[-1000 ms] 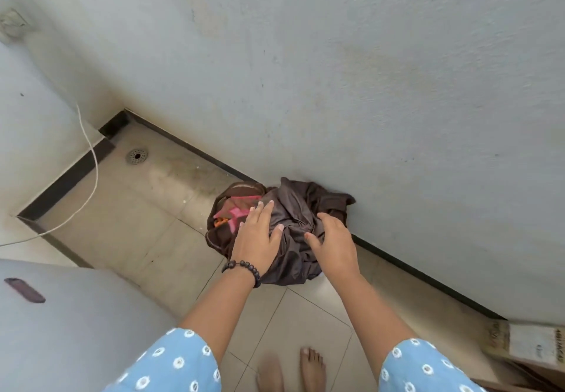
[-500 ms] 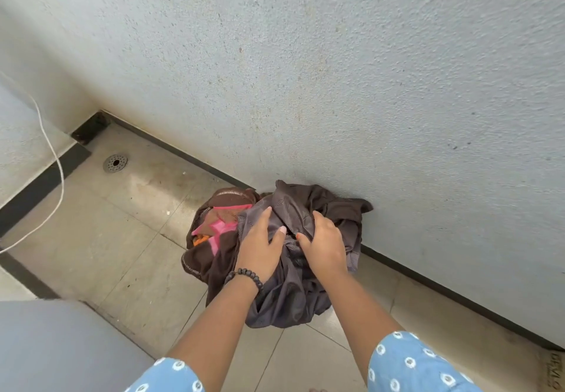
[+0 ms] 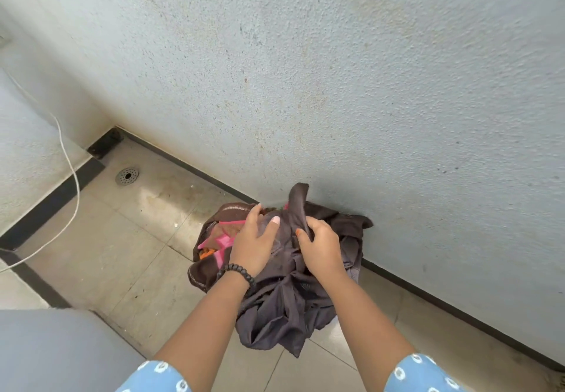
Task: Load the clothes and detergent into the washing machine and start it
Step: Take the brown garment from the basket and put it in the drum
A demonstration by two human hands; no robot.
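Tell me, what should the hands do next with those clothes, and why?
Probably lift the bundle up. The left hand and right hand both grip the dark clothes, but part of the pile still seems to rest on the floor by the wall. They must come up before they can go into a washer.

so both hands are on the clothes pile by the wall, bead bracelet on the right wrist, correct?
Not quite. The head view shows the bracelet on the left wrist, not the right. The rest holds: the left hand and right hand are both on the clothes by the wall.
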